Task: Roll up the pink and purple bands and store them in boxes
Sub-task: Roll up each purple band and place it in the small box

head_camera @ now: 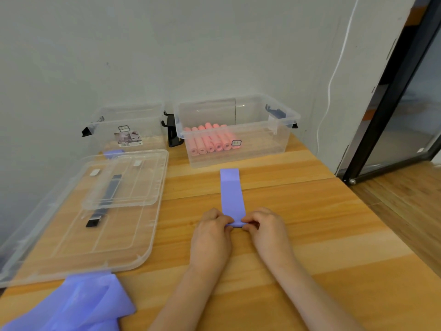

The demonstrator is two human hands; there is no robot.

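Several purple bands unrolled at table's near-left corner | left box nearly empty | left hand, right hand pinch flat purple band mid-table, roll barely begun | pink rolls boxed, far edge

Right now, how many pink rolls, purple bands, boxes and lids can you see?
Pink rolls: 6, all in the right box
Purple bands: 3 counted, one flat band being rolled by the left hand and right hand, a heap with an unclear count, one piece by the left box
Boxes: 2
Lids: 2, stacked
Total: 13
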